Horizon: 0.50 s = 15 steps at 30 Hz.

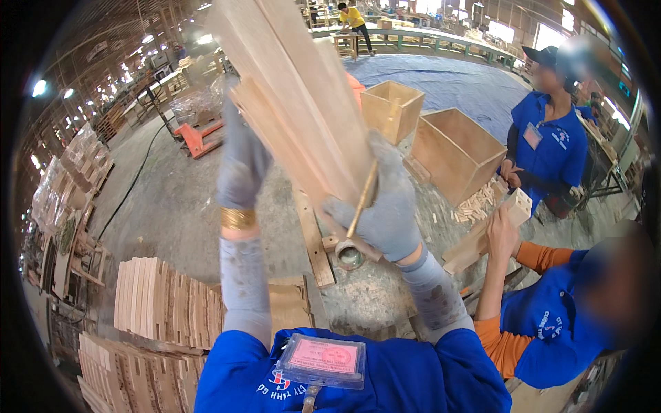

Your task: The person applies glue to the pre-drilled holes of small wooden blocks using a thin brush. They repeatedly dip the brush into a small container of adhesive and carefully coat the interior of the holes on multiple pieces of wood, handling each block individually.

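Note:
A bundle of long pale wooden boards (303,103), slightly blurred, is held up at a slant in front of me. My left hand (244,175), in a grey glove, closes on its left side, with the fingers partly hidden behind the wood. At the lower right end my right hand (389,210), also gloved in grey, grips the boards. A thin wooden stick (361,203) lies against the right hand's fingers, with a round metal piece (350,256) at its lower end. Whether the two are joined, I cannot tell.
Stacked wooden pieces (165,303) stand at lower left. Two open wooden boxes (458,155) and loose small pieces (476,205) are at right. One co-worker (551,138) stands there; another (544,323), nearer, holds a wooden post (482,237). An orange pallet jack (198,140) is far left.

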### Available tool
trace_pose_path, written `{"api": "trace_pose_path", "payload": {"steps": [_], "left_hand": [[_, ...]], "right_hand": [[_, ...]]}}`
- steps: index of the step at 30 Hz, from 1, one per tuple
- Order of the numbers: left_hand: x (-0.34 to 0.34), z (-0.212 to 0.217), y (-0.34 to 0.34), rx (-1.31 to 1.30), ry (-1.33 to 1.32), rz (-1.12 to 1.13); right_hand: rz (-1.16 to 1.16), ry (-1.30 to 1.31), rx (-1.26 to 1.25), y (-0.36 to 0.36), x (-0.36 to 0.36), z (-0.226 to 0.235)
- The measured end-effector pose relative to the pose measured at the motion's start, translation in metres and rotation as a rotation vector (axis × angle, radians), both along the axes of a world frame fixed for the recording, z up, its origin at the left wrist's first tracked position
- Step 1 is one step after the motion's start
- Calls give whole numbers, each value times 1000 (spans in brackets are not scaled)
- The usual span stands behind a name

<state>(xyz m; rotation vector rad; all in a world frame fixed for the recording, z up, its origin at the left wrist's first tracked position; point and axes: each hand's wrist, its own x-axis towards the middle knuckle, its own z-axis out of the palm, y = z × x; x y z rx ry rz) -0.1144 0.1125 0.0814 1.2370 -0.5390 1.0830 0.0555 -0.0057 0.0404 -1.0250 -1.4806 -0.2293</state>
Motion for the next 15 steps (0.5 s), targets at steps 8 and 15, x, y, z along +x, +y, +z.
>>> {"api": "trace_pose_path", "payload": {"steps": [8,15], "left_hand": [[27,-132,-39,-750,171,103],[-16,-179,-22,-779,272,47]], "right_hand": [[-242,-8,61,40,-24,-51],[123,568,-328,-25,30,-122]]}}
